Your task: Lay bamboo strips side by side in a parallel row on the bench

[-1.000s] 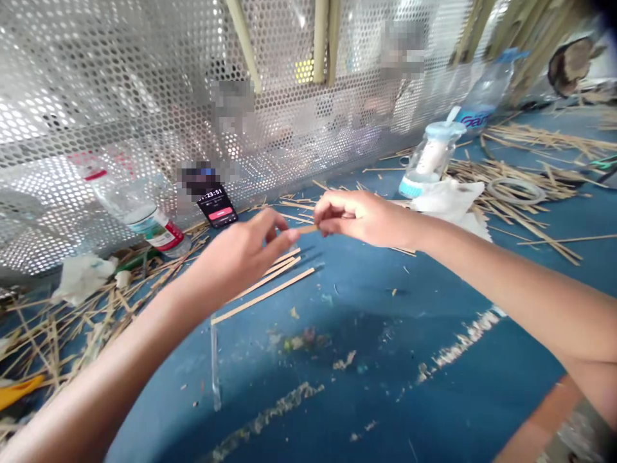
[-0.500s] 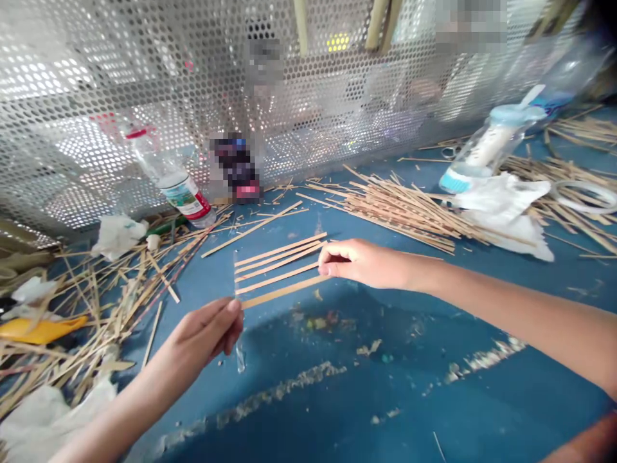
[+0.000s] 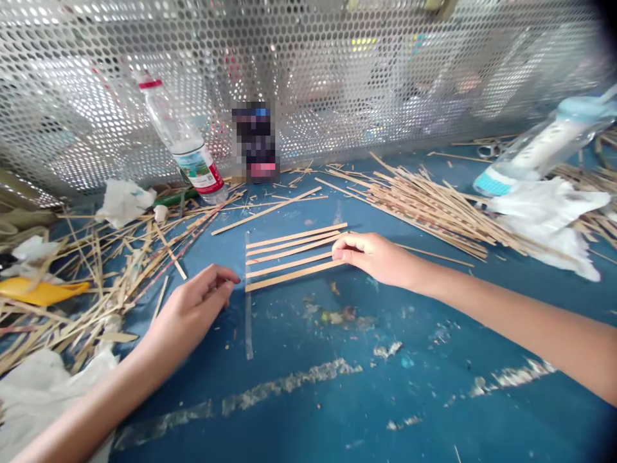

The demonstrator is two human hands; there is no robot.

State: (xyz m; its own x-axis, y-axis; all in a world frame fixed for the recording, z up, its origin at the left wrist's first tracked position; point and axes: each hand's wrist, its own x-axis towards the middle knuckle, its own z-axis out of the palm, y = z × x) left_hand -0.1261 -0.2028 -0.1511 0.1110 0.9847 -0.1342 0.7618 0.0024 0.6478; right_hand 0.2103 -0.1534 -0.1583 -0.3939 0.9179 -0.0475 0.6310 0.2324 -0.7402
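Observation:
Several thin bamboo strips [image 3: 292,253] lie side by side on the blue table [image 3: 366,399], their left ends on a strip of clear tape [image 3: 248,321]. My right hand [image 3: 373,257] pinches the right end of the nearest strip [image 3: 289,275], which rests flat on the table. My left hand [image 3: 193,308] sits just left of the strips' ends, fingers loosely curled, thumb and forefinger near the tape, holding nothing I can see.
A heap of loose strips [image 3: 424,202] lies behind the right hand, more scattered strips [image 3: 96,283] at the left. A plastic bottle [image 3: 186,151] and a phone [image 3: 258,145] lean on the perforated metal wall [image 3: 337,77]. A lidded jar [image 3: 540,151] and crumpled tissue [image 3: 544,212] are at right.
Both hands carried one strip down from the air and laid it as the nearest in the row. The left hand let go of its end; the view shifted down and left.

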